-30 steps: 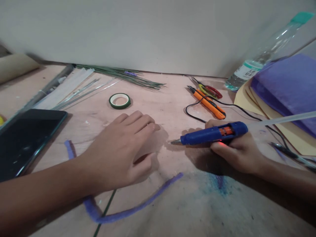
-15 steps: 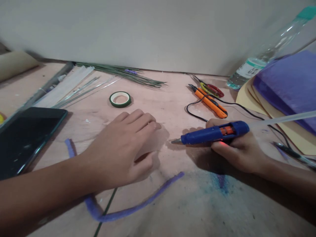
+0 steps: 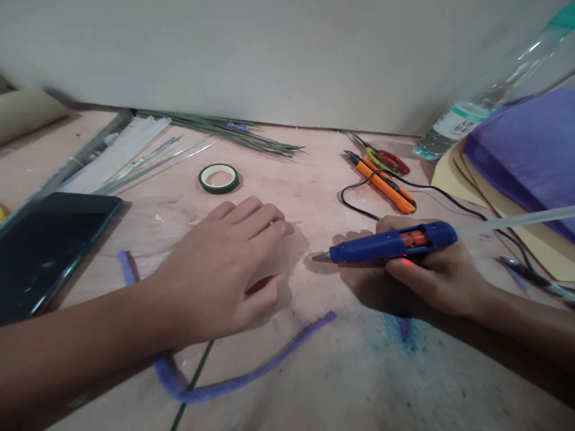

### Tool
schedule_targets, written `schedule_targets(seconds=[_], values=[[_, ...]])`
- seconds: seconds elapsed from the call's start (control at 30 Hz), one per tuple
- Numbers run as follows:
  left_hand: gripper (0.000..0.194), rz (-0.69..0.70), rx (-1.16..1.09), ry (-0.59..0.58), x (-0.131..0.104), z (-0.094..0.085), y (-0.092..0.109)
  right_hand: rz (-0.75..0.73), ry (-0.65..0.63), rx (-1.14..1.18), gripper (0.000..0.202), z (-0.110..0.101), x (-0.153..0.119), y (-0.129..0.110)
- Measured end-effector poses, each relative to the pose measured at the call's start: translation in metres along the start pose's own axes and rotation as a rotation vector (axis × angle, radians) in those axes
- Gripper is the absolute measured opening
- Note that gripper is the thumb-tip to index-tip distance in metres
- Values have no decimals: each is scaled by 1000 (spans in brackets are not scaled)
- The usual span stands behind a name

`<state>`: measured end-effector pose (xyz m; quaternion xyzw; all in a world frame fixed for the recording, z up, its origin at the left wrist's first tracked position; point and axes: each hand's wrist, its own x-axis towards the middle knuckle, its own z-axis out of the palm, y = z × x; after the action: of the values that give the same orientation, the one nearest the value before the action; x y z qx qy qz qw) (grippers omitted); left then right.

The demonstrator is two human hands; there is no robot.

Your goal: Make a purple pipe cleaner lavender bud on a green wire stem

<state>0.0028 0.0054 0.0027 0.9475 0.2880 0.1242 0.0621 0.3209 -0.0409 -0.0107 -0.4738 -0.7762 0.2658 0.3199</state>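
Note:
My right hand (image 3: 442, 272) is wrapped round a blue glue gun (image 3: 366, 247), its metal tip pointing left, low over the table. A red light glows by my thumb, and a pale glue stick (image 3: 516, 219) runs out of the gun's back end. Palm down on the table, my left hand (image 3: 238, 269) has bent fingers with the thumb set apart; no held thing shows in it. My left forearm crosses over a curved fuzzy purple strip (image 3: 251, 375), hiding part of it. Beneath that strip passes a thin green stem (image 3: 197, 374).
A phone (image 3: 54, 245) lies at left, near clear sticks (image 3: 148, 161). Green tape (image 3: 218, 178), green wires (image 3: 233, 133), an orange cutter (image 3: 381, 182) and red-yellow scissors (image 3: 386, 160) lie farther back. A bottle (image 3: 462, 120), purple sheets (image 3: 525, 155) and a black cord (image 3: 442, 190) are at right.
Hardly anything differs. The view has shifted very slightly; both hands and the glue gun keep the same pose.

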Motion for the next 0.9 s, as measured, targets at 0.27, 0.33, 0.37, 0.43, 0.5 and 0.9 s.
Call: schedule_targets(seconds=[0.27, 0.33, 0.37, 0.43, 0.5, 0.9], values=[[37, 22, -5, 3, -1, 0, 0, -7, 19, 18, 18, -1, 0, -1], [38, 27, -7, 9, -1, 0, 0, -4, 21, 15, 19, -1, -1, -1], [38, 30, -8, 12, -1, 0, 0, 0, 18, 14, 20, -1, -2, 0], [38, 34, -9, 10, -1, 0, 0, 10, 16, 9, 20, -1, -3, 0], [38, 33, -11, 5, -1, 0, 0, 14, 19, 13, 21, -1, -3, 1], [39, 41, -15, 11, -2, 0, -1, -26, 34, -77, 14, -2, -11, 4]])
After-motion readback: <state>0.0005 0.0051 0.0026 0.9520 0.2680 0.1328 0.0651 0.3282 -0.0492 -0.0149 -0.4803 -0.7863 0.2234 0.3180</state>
